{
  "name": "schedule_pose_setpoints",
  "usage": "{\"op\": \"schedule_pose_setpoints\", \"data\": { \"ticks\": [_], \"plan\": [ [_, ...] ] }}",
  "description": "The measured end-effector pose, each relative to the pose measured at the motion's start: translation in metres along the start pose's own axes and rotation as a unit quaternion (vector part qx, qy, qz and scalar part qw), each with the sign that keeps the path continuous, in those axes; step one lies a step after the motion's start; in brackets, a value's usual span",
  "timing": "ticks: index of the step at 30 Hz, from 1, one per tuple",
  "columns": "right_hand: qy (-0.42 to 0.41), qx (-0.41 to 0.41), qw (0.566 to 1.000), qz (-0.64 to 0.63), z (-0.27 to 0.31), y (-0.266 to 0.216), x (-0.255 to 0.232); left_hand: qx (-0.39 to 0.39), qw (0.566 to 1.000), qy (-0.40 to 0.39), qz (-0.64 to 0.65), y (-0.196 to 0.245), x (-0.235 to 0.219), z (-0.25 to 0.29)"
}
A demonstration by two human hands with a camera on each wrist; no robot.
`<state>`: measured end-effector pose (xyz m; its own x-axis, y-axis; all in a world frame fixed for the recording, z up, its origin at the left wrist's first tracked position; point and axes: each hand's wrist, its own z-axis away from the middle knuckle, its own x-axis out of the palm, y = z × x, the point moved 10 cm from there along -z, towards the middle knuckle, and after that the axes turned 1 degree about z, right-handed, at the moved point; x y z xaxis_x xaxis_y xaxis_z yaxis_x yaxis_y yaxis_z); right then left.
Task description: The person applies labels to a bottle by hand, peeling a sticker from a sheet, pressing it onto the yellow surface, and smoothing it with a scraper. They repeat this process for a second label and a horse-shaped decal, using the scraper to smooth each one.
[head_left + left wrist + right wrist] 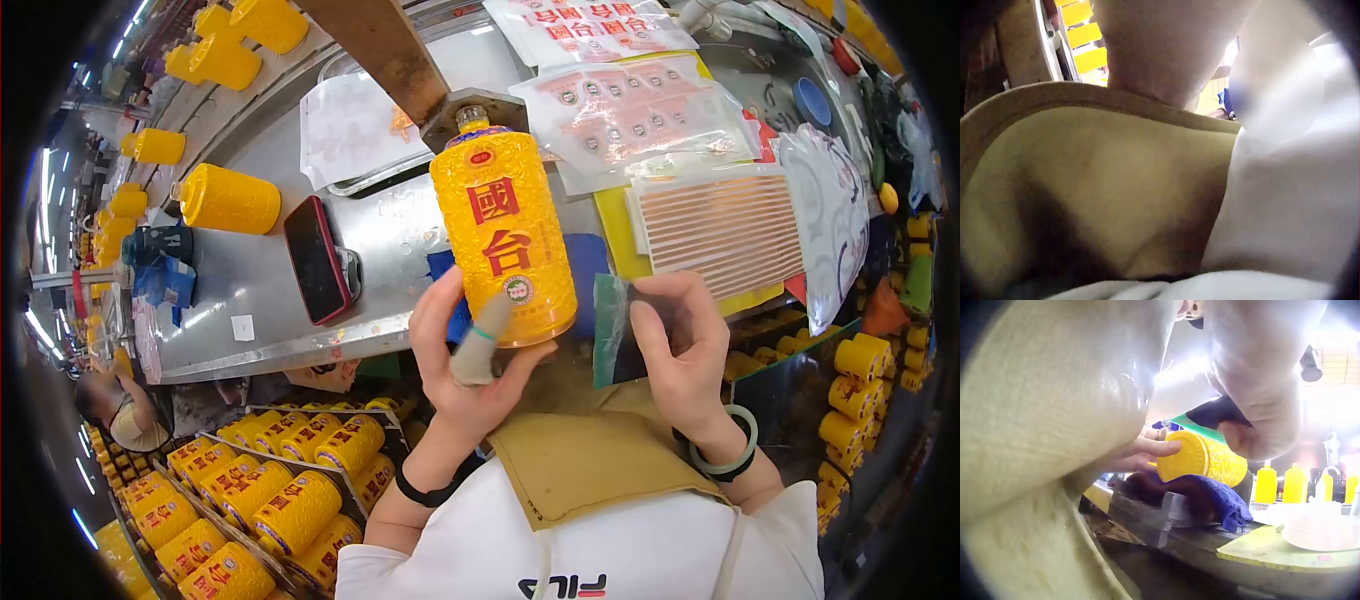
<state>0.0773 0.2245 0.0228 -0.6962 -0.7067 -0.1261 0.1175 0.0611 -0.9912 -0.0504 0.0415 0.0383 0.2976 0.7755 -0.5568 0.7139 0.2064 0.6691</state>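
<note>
A yellow bottle (505,220) with red characters and a clear neck lies on its side, its neck against a metal bracket (470,112). My left hand (455,375) grips its base end, one finger in a pale finger cot along the front near a round green-and-white seal. In the right wrist view the bottle (1188,459) shows its round base, with left fingers (1160,447) beside it and a blue cloth (1210,494) below. Just right of the base, my right hand (690,350) pinches a flat dark scraper (622,335) with a green edge. Apron and forearm fill the left wrist view.
Printed label sheets (640,115) and a brown-striped sheet (720,235) lie on the right side of the metal table (390,225). A phone (318,260) and another yellow bottle (228,198) are at left. Crates of yellow bottles (300,510) stand below the table edge.
</note>
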Motion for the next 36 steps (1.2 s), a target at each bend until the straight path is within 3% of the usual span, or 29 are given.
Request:
{"op": "schedule_pose_setpoints", "data": {
  "ticks": [1, 5, 13, 16, 17, 19, 21, 23, 24, 28, 30, 33, 36],
  "plan": [
    [0.001, 0.001, 1.0, -0.001, 0.0, 0.001, -0.001, 0.065, 0.996, -0.011, -0.067, 0.015, 0.004, 0.002],
    [-0.012, 0.022, 0.999, -0.021, 0.001, 0.007, 0.0, 0.082, 0.985, -0.034, -0.146, 0.031, 0.014, -0.002],
    [-0.019, 0.018, 0.999, -0.019, -0.005, 0.005, 0.001, 0.041, 0.986, -0.001, -0.163, 0.025, 0.017, 0.006],
    [-0.034, -0.095, 0.991, 0.088, -0.019, -0.018, -0.001, 0.038, 0.998, 0.051, -0.003, 0.003, 0.007, 0.016],
    [-0.037, -0.096, 0.991, 0.089, -0.027, -0.023, -0.002, 0.036, 0.998, 0.053, -0.005, 0.003, 0.006, 0.016],
    [-0.072, -0.177, 0.97, 0.147, -0.037, -0.05, 0.006, -0.024, 0.992, 0.056, 0.111, -0.012, 0.002, 0.014],
    [-0.073, -0.184, 0.97, 0.14, -0.047, -0.057, 0.01, -0.003, 0.995, 0.072, 0.065, -0.01, -0.002, 0.011],
    [-0.069, -0.214, 0.967, 0.122, -0.052, -0.072, 0.014, 0.064, 0.989, 0.0, -0.135, 0.02, 0.005, -0.005],
    [-0.075, -0.2, 0.968, 0.129, -0.056, -0.071, 0.016, 0.084, 0.982, -0.001, -0.167, 0.024, 0.005, -0.008],
    [-0.063, -0.244, 0.955, 0.159, -0.07, -0.091, 0.024, 0.044, 0.995, 0.023, -0.087, 0.002, 0.001, -0.002],
    [-0.078, -0.31, 0.93, 0.184, -0.074, -0.101, 0.03, 0.015, 0.999, 0.023, -0.026, -0.007, -0.001, 0.001],
    [-0.101, -0.327, 0.927, 0.156, -0.081, -0.094, 0.04, -0.03, 0.998, 0.051, -0.014, -0.002, -0.006, -0.01],
    [-0.124, -0.395, 0.896, 0.161, -0.069, -0.086, 0.041, -0.077, 0.994, 0.046, 0.059, -0.021, 0.002, -0.003]
  ]
}}
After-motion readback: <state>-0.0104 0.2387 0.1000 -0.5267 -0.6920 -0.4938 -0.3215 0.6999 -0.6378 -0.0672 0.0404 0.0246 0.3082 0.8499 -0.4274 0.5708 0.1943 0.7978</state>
